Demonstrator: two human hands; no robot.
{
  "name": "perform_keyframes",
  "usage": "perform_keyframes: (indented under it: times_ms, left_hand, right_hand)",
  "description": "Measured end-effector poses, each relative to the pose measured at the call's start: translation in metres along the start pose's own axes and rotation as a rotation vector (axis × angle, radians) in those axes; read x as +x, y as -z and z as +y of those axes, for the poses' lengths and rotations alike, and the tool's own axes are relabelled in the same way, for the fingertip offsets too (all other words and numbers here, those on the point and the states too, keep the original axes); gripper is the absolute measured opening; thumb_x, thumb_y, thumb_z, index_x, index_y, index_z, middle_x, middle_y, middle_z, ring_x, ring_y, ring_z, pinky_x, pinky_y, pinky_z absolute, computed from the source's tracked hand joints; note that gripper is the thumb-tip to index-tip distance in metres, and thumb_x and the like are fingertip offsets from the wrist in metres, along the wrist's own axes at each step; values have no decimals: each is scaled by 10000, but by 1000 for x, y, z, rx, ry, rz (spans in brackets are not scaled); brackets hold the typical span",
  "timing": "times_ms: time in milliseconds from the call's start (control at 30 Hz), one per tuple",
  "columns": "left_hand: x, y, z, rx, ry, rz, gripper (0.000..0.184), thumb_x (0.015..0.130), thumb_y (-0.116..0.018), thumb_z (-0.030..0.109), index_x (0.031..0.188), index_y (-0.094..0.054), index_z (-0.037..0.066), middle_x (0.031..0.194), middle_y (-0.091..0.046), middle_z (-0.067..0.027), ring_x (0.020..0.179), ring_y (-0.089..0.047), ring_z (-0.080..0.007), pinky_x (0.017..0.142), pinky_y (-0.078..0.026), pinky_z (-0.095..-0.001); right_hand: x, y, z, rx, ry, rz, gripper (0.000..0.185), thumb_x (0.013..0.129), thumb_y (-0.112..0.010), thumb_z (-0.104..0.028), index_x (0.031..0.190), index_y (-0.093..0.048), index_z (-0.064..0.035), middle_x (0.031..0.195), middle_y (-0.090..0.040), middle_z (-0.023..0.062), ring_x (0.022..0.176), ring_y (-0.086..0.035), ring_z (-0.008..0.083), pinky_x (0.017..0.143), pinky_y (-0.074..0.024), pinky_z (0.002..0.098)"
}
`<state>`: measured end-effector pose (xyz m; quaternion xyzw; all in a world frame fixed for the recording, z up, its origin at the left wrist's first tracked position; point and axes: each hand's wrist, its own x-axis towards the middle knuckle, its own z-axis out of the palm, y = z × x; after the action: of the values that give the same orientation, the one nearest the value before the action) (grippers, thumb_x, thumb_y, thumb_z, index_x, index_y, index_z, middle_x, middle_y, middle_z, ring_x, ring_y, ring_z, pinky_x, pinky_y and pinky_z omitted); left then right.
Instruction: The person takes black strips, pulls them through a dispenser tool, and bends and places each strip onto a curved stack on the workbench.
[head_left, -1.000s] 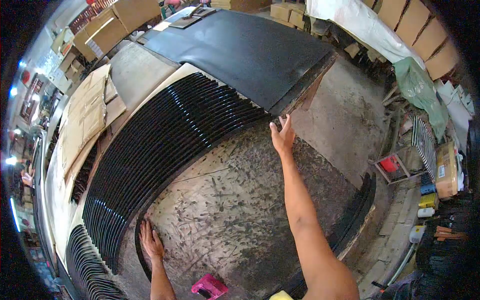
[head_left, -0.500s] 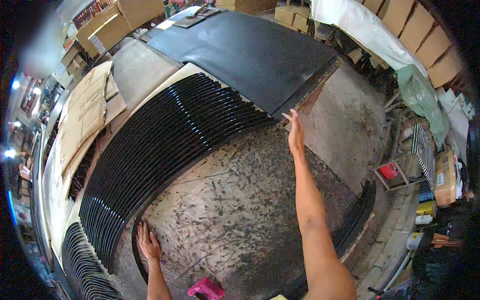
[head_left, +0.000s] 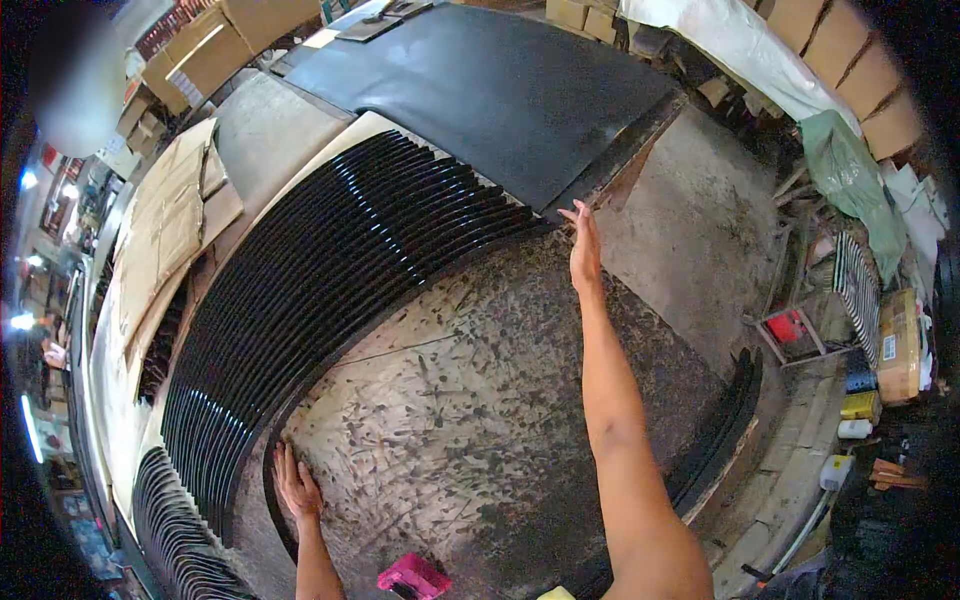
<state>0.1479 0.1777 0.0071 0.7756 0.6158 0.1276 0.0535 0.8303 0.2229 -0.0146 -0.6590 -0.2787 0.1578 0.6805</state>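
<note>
Many long, glossy black strips [head_left: 300,270] lie side by side on the worktable, bowed in the wide view. My left hand [head_left: 297,484] rests at the near end of the closest strip, fingers stretched out along its inner edge. At the strips' far end, my right hand [head_left: 586,250] is held edge-on, its fingers extended and thumb apart. Neither hand grips anything; whether the right palm touches the strip end I cannot tell. Between my arms is the stained tabletop [head_left: 440,400]. A bright pink object [head_left: 414,577] lies near my body.
A large dark sheet [head_left: 500,90] covers the table's far part. Flattened cardboard [head_left: 165,230] lies at the left, beside more black strips [head_left: 175,530]. Further dark strips [head_left: 720,440] run along the right edge. A small frame with a red patch [head_left: 787,326] and a carton [head_left: 900,335] stand right.
My right hand has shifted slightly up and to the left in the view. The left hand stays almost in place beside the strip. The whole view has turned a little.
</note>
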Motion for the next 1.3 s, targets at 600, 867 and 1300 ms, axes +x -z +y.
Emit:
perform_keyframes:
  times_ms: [600,867,1300]
  left_hand:
    - [-1,1,1,23,-12,2,467,1029,-432,204,1466,-492,49,1565,-425,-149,1453,-364,-375,1196,-252,-491]
    - [-2,0,-2,10,-23,13,470,1023,-450,196,1470,-489,57,1568,-423,-144,1461,-357,-363,1192,-252,-506]
    - [1,5,10,-27,66,-28,486,1021,-454,225,1486,-482,88,1585,-402,-121,1473,-342,-354,1200,-238,-515]
  right_hand:
    - [3,-3,3,4,14,-84,677,1059,-270,-595,1417,-489,-64,1232,-687,120,1280,-503,272,1180,-217,438]
    - [6,-5,9,-44,26,-95,714,1047,-212,-631,1428,-489,-95,1231,-690,106,1245,-533,290,1156,-255,429]
    - [-15,-14,-4,-452,116,217,644,1068,-318,-507,1419,-474,10,1276,-657,171,1225,-541,399,1096,-363,482]
